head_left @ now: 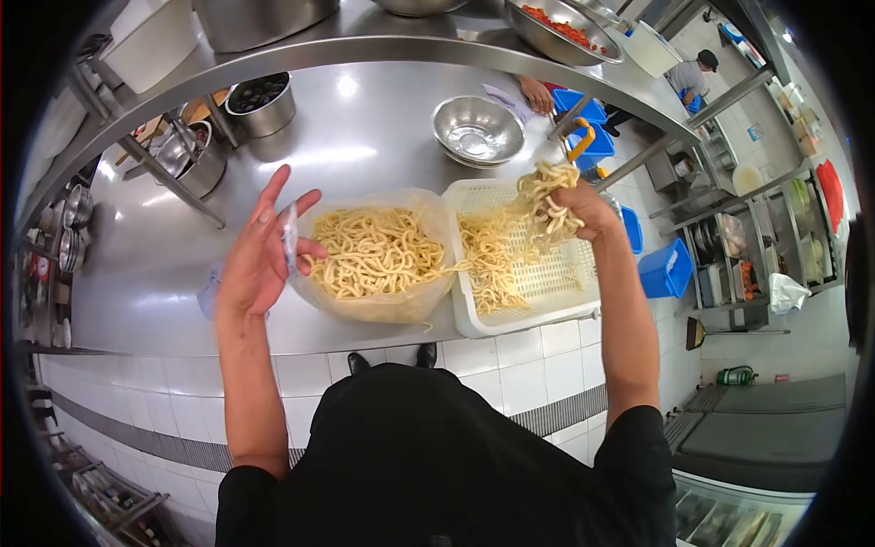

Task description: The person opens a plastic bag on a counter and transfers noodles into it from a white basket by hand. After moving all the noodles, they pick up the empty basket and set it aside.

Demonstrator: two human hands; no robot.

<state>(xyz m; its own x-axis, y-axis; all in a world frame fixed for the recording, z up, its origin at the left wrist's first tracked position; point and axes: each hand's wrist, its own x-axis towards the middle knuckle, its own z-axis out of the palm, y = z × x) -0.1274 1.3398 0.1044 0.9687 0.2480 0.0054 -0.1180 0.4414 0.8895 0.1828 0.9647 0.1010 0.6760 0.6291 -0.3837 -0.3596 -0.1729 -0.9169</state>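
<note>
Thick pale noodles (378,253) fill a clear plastic bag (365,310) on the steel table in front of me. Just left of it, my left hand (260,255) is open with its fingers spread, close to the edge of the bag. To the right, a white perforated basket (538,323) holds a looser heap of noodles along its left side. My right hand (591,211) is closed around a clump of noodles (549,208), raised over the basket's back right part. Some strands trail from the bag across the basket's rim.
Stacked steel bowls (478,132) stand behind the basket, near another person's hand (537,94). Steel pots (262,107) sit at the back left. A raised steel shelf (410,47) crosses the far side. Blue bins (667,269) are on the right; a person (690,77) is farther back.
</note>
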